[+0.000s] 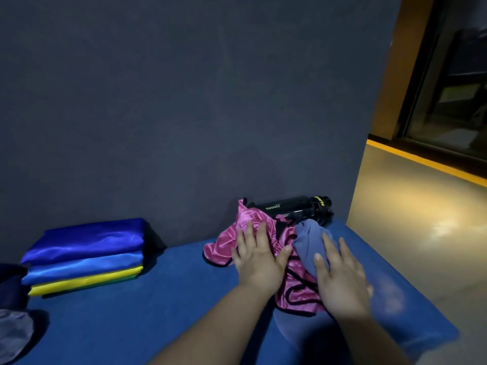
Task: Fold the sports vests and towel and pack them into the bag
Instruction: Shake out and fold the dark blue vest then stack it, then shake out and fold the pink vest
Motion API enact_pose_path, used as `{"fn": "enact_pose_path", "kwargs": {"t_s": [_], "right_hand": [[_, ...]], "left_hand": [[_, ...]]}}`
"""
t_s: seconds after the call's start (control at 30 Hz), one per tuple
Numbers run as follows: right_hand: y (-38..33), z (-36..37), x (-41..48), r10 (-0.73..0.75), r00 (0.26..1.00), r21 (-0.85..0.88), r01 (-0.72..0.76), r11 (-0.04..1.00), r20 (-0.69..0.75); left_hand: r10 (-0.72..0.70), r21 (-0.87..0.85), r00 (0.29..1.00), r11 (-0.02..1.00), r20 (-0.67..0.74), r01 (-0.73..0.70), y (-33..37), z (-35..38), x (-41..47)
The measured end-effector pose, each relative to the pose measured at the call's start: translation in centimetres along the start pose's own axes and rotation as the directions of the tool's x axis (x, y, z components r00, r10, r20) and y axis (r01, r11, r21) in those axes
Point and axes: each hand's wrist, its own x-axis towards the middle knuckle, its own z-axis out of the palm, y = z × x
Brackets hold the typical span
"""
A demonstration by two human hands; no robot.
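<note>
A crumpled pink satin vest (295,291) with black trim lies on the blue surface (163,299) at the right. My left hand (259,259) rests flat on its left part, fingers straight. A grey-blue towel (309,243) is bunched on top of the vest. My right hand (340,277) lies flat on the towel's near end. At the left sits a neat stack of folded vests (84,256): dark blue on top, light blue below it, yellow at the bottom. A dark bag edge (11,330) shows at the lower left corner.
A black water bottle (292,209) lies on its side against the dark wall (184,101), just behind the pink vest. The surface's right edge (411,285) drops to a lit floor (421,206). A window frame stands at the far right.
</note>
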Motion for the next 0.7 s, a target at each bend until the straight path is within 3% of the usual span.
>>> {"fn": "enact_pose_path", "kwargs": {"t_s": [0.23,0.4,0.53,0.7], "right_hand": [[0.6,0.4,1.4,0.029,1.0,0.061,-0.029,0.998,-0.003],[0.5,1.0,1.5,-0.031,0.999,0.094,0.031,0.995,0.003],[0.3,1.2,1.2,-0.022,0.996,0.198,0.039,0.979,-0.09],[0.1,1.2,1.0,0.035,0.964,0.299,0.048,0.953,-0.264]], "left_hand": [[-0.004,-0.105,1.0,0.994,0.009,0.005,0.8,2.9,2.2],[0.116,-0.075,0.987,0.989,-0.11,-0.124,0.3,3.6,2.7],[0.17,-0.027,0.977,0.984,-0.131,-0.175,-0.1,3.5,2.3],[0.151,-0.212,0.965,0.957,-0.216,-0.197,-1.8,2.5,1.9]]}}
